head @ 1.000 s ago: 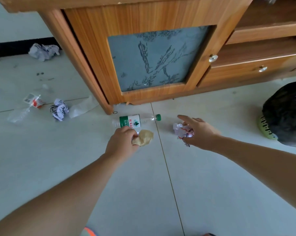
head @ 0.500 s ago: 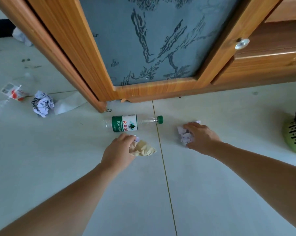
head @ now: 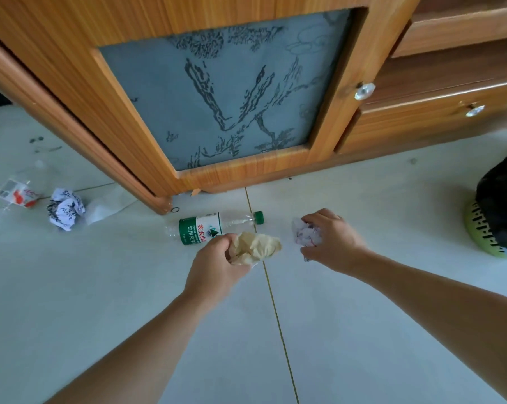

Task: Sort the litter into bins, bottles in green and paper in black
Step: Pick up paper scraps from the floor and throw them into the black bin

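Tan paper ball (head: 256, 246) held tight in the left hand (head: 217, 265), fingers curled round it, just above the floor (head: 100, 287). White paper ball (head: 306, 237) with red marks gripped in the right hand (head: 332, 243), fingers bent round it too. Both near the middle of the floor, one on each side of the tile line (head: 272, 293).

Clear bottle (head: 214, 228) with green label and green cap lying flat on the floor, just behind the left hand, close to the bottom corner of the wooden cabinet (head: 246, 170). Small black ring (head: 174, 210) right by that corner.

Over by the left edge of the floor: white paper ball with black marks (head: 66, 208), a sheet of clear plastic (head: 106, 207) touching it, a red and white wrapper (head: 17, 193) next to that.

At the right edge: black bag (head: 503, 199) over a green bin (head: 479, 231), only partly in view.
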